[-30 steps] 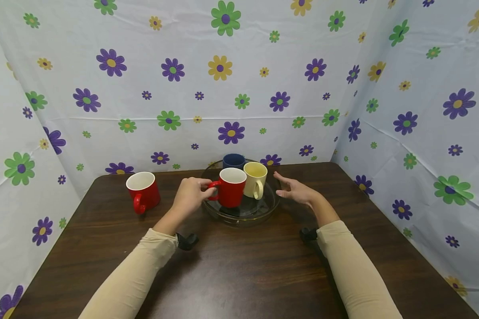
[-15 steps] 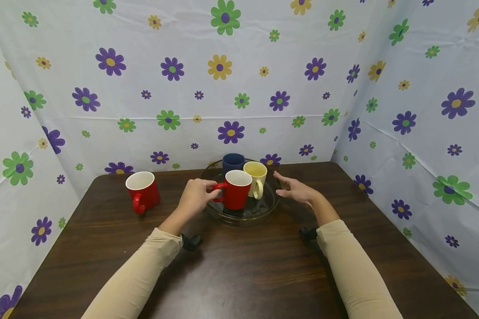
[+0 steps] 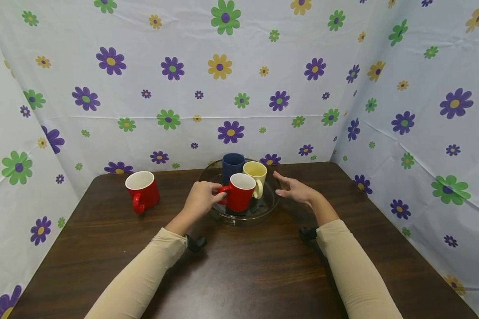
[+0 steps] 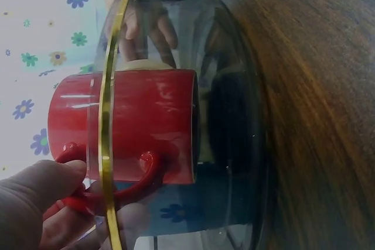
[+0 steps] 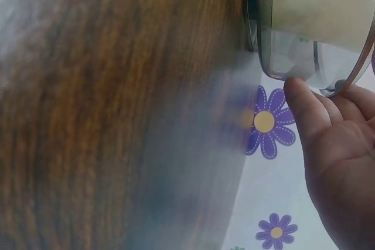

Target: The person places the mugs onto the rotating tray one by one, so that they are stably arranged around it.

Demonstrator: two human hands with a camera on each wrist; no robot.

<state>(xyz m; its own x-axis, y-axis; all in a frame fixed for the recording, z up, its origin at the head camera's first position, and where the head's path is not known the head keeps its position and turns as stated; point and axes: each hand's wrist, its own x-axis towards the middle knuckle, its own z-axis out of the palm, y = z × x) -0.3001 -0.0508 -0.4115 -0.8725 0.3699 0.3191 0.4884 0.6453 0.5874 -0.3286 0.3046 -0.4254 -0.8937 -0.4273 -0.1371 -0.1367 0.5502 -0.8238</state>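
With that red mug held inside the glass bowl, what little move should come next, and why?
Probably lower the red mug gently, straight down. The left hand grips its handle, and the left wrist view suggests it hangs above the floor of the glass bowl. The blue mug and yellow mug stand close, so sideways drift might knock them.

1 red mug (image 3: 240,195), white inside, upright, handle (image 3: 224,189) leftward, partly below rim of clear gold-rimmed bowl (image 3: 245,218).

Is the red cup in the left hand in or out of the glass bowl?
In: the left wrist view shows the red cup through the glass bowl, with its top above the rim.
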